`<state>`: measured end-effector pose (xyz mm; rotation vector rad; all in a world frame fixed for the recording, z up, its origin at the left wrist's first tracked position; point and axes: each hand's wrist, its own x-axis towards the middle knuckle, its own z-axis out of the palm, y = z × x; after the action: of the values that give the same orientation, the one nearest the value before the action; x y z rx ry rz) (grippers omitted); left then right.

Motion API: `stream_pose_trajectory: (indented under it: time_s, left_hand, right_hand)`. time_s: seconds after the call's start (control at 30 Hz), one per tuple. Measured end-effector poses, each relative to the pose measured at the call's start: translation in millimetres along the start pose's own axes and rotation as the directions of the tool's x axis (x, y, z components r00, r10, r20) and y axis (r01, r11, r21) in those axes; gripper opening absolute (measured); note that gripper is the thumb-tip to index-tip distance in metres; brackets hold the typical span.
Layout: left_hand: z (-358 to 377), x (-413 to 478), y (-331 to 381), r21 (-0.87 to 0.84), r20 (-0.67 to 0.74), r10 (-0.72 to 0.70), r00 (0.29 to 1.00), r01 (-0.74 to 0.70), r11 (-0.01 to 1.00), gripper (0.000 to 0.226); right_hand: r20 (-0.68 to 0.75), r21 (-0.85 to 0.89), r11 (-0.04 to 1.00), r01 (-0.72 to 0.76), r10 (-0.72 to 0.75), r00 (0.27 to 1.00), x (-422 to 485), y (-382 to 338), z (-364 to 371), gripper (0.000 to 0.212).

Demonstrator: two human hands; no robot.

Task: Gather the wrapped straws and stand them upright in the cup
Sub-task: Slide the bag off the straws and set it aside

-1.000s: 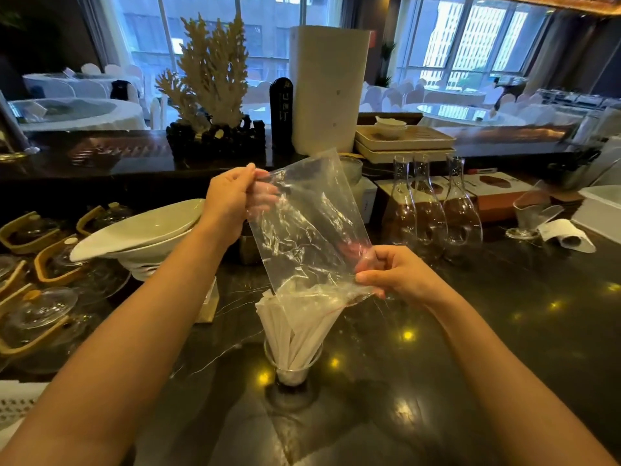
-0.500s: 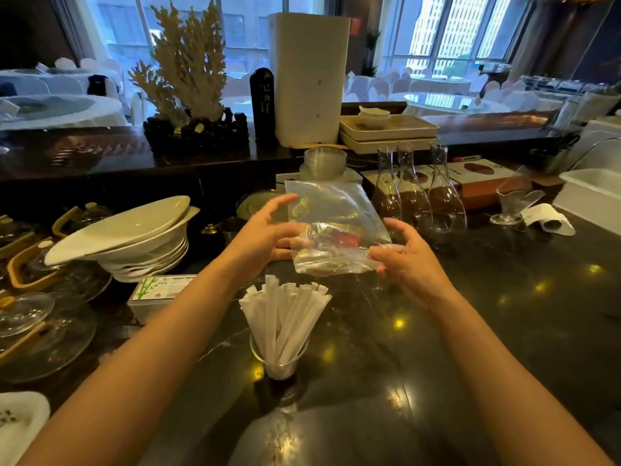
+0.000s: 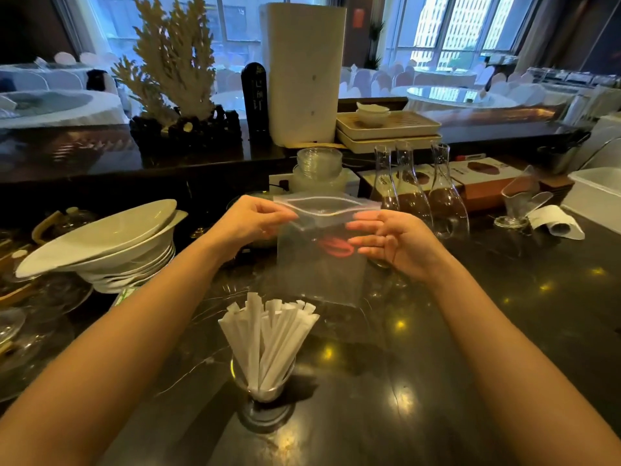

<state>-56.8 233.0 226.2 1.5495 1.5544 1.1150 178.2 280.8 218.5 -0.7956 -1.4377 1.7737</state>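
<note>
Several white paper-wrapped straws (image 3: pixel 268 338) stand upright, fanned out, in a small clear glass cup (image 3: pixel 263 395) on the dark counter in front of me. Above and behind the cup I hold a clear zip bag (image 3: pixel 322 264) by its top edge, mouth up and partly open. My left hand (image 3: pixel 250 218) pinches the bag's left corner. My right hand (image 3: pixel 391 242) grips its right side, fingers spread across the plastic. A red band shows inside the bag.
A stack of white plates (image 3: pixel 104 247) sits at the left, with glass lids beyond it. Three glass carafes (image 3: pixel 416 193) stand behind my right hand. A tipped glass (image 3: pixel 519 203) and rolled napkin (image 3: pixel 556 222) lie at the right. A raised dark ledge (image 3: pixel 67 156) runs along the back.
The bag has been lifted off the straws, leaving them standing in the cup. Both hands have turned the bag mouth-up and now hold it by its zip edge.
</note>
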Motion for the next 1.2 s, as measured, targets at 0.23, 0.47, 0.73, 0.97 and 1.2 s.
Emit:
stream_pose_trajectory:
  time_s: [0.23,0.47,0.73,0.97,1.2]
  left_hand:
    - [-13,40,-22,-0.024,-0.086,-0.092,0.992,0.09,0.996,0.015]
    - [-11,77,-76,-0.312,-0.068,-0.333,0.941,0.297,0.903,0.016]
    - [19,107,-151,-0.466,0.067,-0.555,0.829,0.518,0.718,0.023]
    - [52,107,-206,-0.183,0.029,-0.514,0.857,0.51,0.84,0.066]
    - [64,108,-222,0.568,0.024,-0.285,0.958,0.221,0.792,0.042]
  right_hand:
    - [-0.174,-0.449,0.893,0.034,-0.125,0.977,68,3,2,0.012]
    - [-0.217,-0.476,0.875,-0.087,-0.021,0.976,128,50,-1,0.022]
    - [-0.314,-0.518,0.788,-0.332,0.186,0.931,151,145,-22,0.048]
    - [-0.376,-0.548,0.745,-0.38,0.187,0.908,164,182,-35,0.023]
    - [-0.257,-0.854,0.453,-0.256,0.06,0.964,170,198,-34,0.018]
